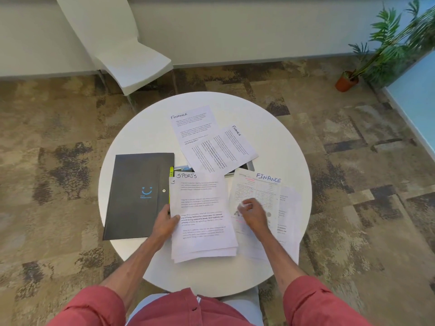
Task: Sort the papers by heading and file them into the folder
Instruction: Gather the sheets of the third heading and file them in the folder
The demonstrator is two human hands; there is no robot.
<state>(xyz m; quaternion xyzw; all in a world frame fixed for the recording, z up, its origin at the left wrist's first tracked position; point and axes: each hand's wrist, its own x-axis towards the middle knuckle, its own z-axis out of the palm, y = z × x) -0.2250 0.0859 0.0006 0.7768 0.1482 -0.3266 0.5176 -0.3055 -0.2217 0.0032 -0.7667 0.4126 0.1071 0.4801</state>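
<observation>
1. White and round, the table [131, 142] carries the folder and all the papers, and it stands on a mottled brown carpet [58, 137].
2. At the left of the table lies the black folder [138, 196], closed and flat. Its cover bears a blue smiling mark and a small round stud, and its near left corner overhangs the rim.
3. Just right of the folder, toward the near middle, is the SPORTS stack [202, 208]. It is made of several sheets fanned at their near ends, with the handwritten heading on top.
4. The person's left hand [164, 223] grips the stack's left edge, with the thumb pressed on the top sheet and the fingers hidden beneath.
5. Right of the stack lies a form sheet [261, 189] headed FINANCE, with a printed grid and pink marks. It rests on other printed sheets [288, 208] that reach toward the right rim.
6. The right hand [253, 212] sits on the form sheet with its fingers curled. It is blurred, so whether it pinches the paper cannot be told.
7. Farther off, a far FINANCE sheet [190, 123] lies roughly upright, and a turned FINANCE sheet [226, 149] lies sideways across its near end.
8. A yellow-green strip [171, 171] shows between the folder and the stack.
9. A white chair [131, 64] stands far left, and a potted plant [386, 48] far right.
</observation>
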